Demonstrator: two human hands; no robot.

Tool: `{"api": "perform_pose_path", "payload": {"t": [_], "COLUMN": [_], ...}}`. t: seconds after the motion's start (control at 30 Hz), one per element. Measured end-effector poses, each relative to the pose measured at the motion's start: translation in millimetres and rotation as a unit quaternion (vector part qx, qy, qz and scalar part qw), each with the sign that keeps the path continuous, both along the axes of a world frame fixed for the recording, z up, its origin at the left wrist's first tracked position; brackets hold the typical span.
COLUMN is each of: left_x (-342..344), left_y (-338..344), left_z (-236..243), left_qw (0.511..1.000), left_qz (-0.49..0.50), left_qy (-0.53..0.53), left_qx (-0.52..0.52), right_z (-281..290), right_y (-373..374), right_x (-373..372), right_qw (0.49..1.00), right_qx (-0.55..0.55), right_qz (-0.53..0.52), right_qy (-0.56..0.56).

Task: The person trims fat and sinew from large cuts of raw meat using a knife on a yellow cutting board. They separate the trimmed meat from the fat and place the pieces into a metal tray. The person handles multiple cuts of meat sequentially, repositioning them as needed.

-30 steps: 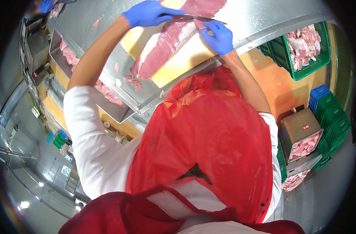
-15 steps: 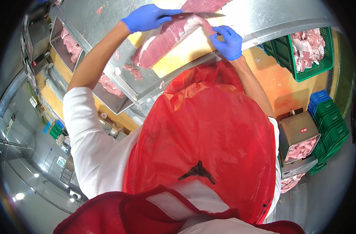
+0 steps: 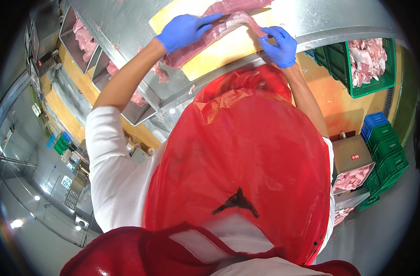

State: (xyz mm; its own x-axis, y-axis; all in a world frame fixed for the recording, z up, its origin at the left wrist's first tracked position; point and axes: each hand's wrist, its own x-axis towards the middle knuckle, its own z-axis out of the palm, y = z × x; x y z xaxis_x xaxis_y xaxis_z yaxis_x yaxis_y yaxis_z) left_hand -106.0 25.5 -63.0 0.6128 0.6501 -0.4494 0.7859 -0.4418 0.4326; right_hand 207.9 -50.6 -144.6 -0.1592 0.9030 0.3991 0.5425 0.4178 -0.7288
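My blue-gloved left hand [image 3: 184, 31] is closed on a knife [image 3: 253, 10], its handle hidden by the fingers and its blade pointing right across the pink meat [image 3: 187, 53]. My blue-gloved right hand [image 3: 278, 48] pinches the end of a pale, pink strip [image 3: 249, 24] that stretches rightward from that meat. Beneath lies a yellow cutting board [image 3: 203, 66] on a steel table [image 3: 122, 23], with small meat scraps [image 3: 161, 77] beside the board.
Steel trays of meat [image 3: 86, 39] hang along the table's left side. At right are a green crate of meat pieces [image 3: 373, 85], stacked green and blue crates [image 3: 387, 161] and a steel bin with meat [image 3: 350, 152]. My red apron [image 3: 235, 152] fills the lower middle.
Since a second ago, my right hand has moved right and slightly down, drawing out a longer strip of meat. The knife has shifted slightly along the piece, and the view has turned a little.
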Motion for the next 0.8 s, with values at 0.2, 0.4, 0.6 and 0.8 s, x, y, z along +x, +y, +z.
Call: {"api": "perform_pose_path", "payload": {"t": [0.2, 0.4, 0.6, 0.8], "left_x": [-29, -38, -14, -37], "left_y": [-50, -90, -105, -138], "left_z": [4, 2, -13, -17], "left_qw": [0.999, 0.997, 0.993, 0.990], "left_qz": [0.049, 0.070, 0.045, 0.072], "left_qy": [-0.018, 0.001, 0.034, 0.037], "left_qx": [0.009, 0.028, 0.106, 0.114], "right_z": [-6, -5, -15, -1], "right_y": [-20, -30, -53, -79], "right_x": [7, 17, 38, 30], "right_qw": [0.999, 0.999, 0.998, 0.992], "right_qx": [-0.025, -0.015, -0.009, -0.013], "right_qz": [-0.010, -0.017, -0.062, -0.110], "right_qy": [0.033, 0.028, 0.031, 0.058]}}
